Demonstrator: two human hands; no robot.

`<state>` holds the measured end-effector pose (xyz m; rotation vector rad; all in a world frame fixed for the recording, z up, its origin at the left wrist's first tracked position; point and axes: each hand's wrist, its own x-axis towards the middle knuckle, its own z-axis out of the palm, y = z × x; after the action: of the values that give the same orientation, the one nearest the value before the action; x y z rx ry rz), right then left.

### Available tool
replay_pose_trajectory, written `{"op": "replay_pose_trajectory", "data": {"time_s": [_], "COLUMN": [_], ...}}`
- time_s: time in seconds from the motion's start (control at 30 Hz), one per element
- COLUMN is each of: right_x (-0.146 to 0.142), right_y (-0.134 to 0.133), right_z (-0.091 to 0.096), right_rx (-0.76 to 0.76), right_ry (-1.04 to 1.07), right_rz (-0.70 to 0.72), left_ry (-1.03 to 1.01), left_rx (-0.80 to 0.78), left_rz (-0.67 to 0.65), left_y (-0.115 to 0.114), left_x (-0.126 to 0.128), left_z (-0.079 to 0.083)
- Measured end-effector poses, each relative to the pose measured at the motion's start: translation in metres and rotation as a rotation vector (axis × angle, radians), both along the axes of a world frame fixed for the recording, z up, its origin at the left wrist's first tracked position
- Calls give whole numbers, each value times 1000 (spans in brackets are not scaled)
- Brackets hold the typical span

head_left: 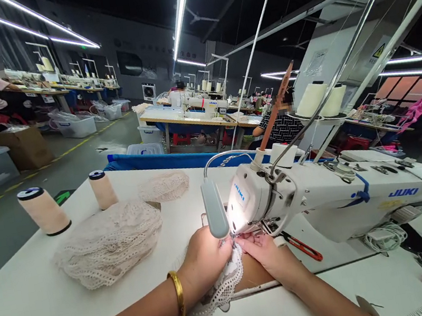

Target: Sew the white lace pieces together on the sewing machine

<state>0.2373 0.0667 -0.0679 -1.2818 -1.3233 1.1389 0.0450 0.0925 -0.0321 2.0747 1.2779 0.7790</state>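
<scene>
A white sewing machine (321, 199) stands on the white table (27, 310), with a small grey lamp (214, 208) on a bent neck beside its needle end. Under the needle lies a strip of white lace (225, 286) that trails toward me. My left hand (205, 260), a gold bangle on its wrist, presses on the lace just left of the needle with its fingers curled. My right hand (266, 253) pinches the lace at the needle from the right.
A pile of beige lace (108, 243) and a smaller one (163, 187) lie on the left, near two peach thread cones (43, 211) (102, 189). Red-handled snips (303, 247) lie by the machine base. Other people sit at machines behind.
</scene>
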Motion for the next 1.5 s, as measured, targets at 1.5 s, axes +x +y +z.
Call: {"op": "replay_pose_trajectory", "data": {"time_s": [1.5], "right_x": [-15], "right_y": [0], "right_z": [20], "right_rx": [-4], "right_ry": [-171], "right_rz": [-83], "left_ry": [8], "left_rx": [178], "left_rz": [-82], "left_y": [-9], "left_x": [-8], "left_z": [8]}}
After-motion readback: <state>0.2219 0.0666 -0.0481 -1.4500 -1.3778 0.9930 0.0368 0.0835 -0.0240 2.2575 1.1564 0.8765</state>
